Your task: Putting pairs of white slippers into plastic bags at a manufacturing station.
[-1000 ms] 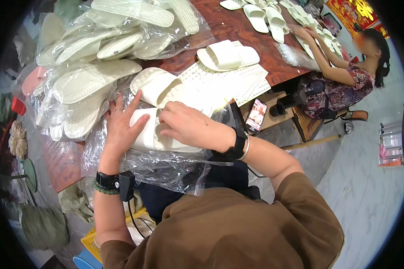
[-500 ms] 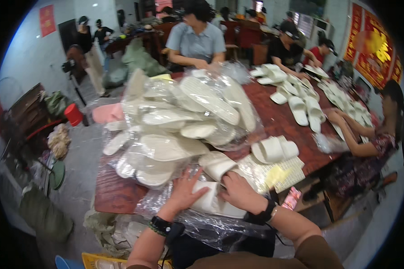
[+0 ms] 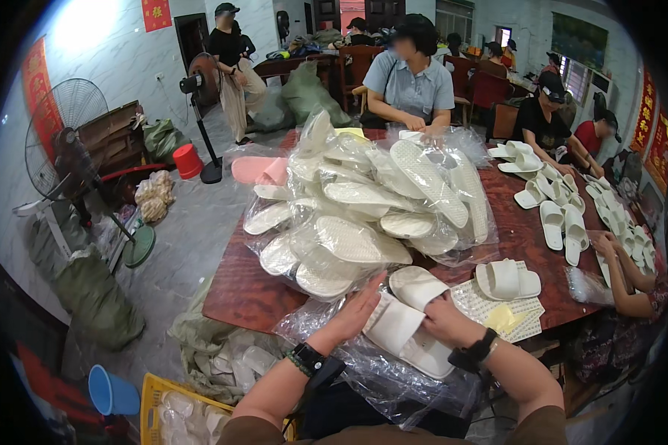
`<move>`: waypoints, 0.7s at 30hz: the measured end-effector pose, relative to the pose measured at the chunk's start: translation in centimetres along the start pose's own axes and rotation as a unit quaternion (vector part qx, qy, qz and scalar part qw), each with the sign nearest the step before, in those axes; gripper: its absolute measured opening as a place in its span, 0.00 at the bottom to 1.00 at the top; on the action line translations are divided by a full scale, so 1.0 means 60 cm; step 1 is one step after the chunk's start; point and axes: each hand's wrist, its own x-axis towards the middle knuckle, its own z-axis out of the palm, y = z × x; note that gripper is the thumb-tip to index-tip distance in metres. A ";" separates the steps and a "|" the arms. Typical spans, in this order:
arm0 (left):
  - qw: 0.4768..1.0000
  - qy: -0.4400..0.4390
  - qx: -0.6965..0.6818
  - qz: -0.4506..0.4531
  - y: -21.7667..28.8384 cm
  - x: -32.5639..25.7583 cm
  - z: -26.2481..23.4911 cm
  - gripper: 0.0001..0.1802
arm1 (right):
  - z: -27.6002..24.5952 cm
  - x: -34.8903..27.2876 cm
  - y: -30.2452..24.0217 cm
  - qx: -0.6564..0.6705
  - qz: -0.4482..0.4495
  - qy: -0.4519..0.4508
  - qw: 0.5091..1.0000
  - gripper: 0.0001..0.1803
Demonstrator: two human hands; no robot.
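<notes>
A pair of white open-toe slippers lies at the table's near edge on crinkled clear plastic film (image 3: 393,378). The nearer slipper (image 3: 390,326) lies in front of the farther slipper (image 3: 417,286). My left hand (image 3: 355,311) is held flat, fingers stretched out, along the left side of the pair. My right hand (image 3: 453,323) has bent fingers tucked at the strap edge between the two slippers; the fingertips are hidden. Behind them rises a heap of plastic-wrapped white slippers (image 3: 364,239), with a pink slipper (image 3: 263,170) at its left.
On the right, another white pair (image 3: 508,279) sits on a patterned sheet (image 3: 531,319) with a yellow slip. Rows of slippers (image 3: 564,226) line the right side, where people work. A yellow crate (image 3: 150,404), a blue bucket (image 3: 113,391) and standing fans (image 3: 70,159) are at left.
My view has swung left, so the scene sits farther right. My left hand's fingers, spread over the slippers before, are now together and flat at their side. The right hand stays at the strap.
</notes>
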 end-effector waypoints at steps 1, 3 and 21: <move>1.000 -0.004 -0.028 0.012 0.001 -0.001 -0.001 0.33 | 0.000 -0.015 -0.001 0.002 -0.001 -0.002 1.000 0.28; 1.000 -0.001 -0.020 0.012 0.004 -0.004 -0.001 0.33 | -0.038 -0.059 -0.032 0.009 -0.037 0.056 0.998 0.30; 0.941 -0.006 0.338 -0.008 0.041 0.008 0.036 0.40 | -0.310 -0.417 0.387 0.108 0.286 0.390 0.869 0.11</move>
